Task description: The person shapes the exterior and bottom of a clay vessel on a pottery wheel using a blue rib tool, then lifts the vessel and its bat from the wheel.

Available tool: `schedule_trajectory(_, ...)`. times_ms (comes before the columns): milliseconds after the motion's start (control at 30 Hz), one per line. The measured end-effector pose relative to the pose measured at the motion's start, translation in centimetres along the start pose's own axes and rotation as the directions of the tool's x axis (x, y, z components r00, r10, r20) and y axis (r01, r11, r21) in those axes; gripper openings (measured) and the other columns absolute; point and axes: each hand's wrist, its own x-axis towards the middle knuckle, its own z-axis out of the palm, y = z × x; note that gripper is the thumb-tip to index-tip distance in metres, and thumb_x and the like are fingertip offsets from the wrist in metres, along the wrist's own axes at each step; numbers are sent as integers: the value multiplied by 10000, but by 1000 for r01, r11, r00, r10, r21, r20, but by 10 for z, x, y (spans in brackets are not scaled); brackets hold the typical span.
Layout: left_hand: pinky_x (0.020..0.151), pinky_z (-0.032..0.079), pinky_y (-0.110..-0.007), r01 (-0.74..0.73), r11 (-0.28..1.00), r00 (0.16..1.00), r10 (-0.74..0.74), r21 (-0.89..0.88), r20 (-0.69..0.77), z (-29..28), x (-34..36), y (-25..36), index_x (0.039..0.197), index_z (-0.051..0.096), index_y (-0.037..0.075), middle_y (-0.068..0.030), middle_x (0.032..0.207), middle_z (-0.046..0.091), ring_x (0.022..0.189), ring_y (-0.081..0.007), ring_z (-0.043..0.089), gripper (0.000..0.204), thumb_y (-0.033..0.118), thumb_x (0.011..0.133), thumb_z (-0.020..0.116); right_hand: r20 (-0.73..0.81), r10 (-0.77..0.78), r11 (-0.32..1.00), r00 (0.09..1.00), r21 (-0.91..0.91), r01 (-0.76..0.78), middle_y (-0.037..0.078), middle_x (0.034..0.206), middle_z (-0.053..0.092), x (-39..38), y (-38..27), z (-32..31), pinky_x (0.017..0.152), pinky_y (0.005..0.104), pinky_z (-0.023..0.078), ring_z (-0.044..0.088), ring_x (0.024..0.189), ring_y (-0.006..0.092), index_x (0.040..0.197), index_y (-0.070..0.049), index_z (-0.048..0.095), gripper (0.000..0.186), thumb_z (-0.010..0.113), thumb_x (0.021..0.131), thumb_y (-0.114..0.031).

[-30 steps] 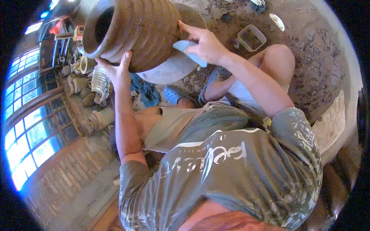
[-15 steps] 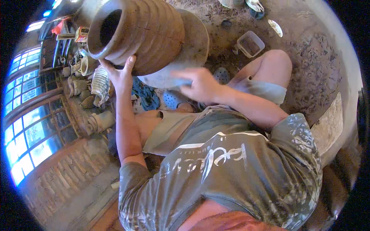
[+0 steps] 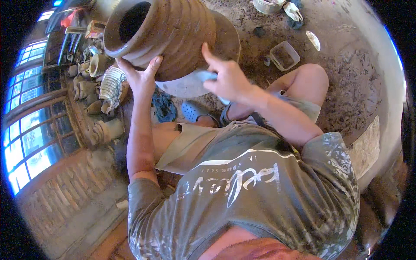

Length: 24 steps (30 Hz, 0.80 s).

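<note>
Glary windows (image 3: 37, 143) left of ribbed clay pot (image 3: 177, 39); left hand (image 3: 141, 81) against pot, thumb spread, some fingers hidden; pot over pale disc (image 3: 182, 86), top cut off; right hand (image 3: 230, 81) right of pot, pinching blurred blue scraper (image 3: 205, 76), contact unclear.

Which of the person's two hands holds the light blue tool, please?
The right hand, its grip on the light blue tool; the left hand shows no tool and rests spread against the large ribbed brown pot.
</note>
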Motion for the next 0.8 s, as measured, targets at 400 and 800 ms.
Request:
schedule_trajectory(400,1237,336,-453,-9,997,991,0,75,130,-28,12,-14,1640,205,-16,-224,1570,434,1433,-346,456,1222,312,739,962,269,517,534,813,640,-552,76,1085,716,-35,22,-11,733,337,585,684,873,190,1342,-37,692,445,676,904,-112)
schedule_trajectory(800,1275,184,-554,-5,918,999,22,396,-38,9,-48,40,1661,119,-72,-369,1643,217,1535,-493,226,1274,605,846,827,107,475,402,873,856,-324,73,1196,741,4,10,-57,995,351,527,695,1098,181,1348,7,652,349,685,1008,-61)
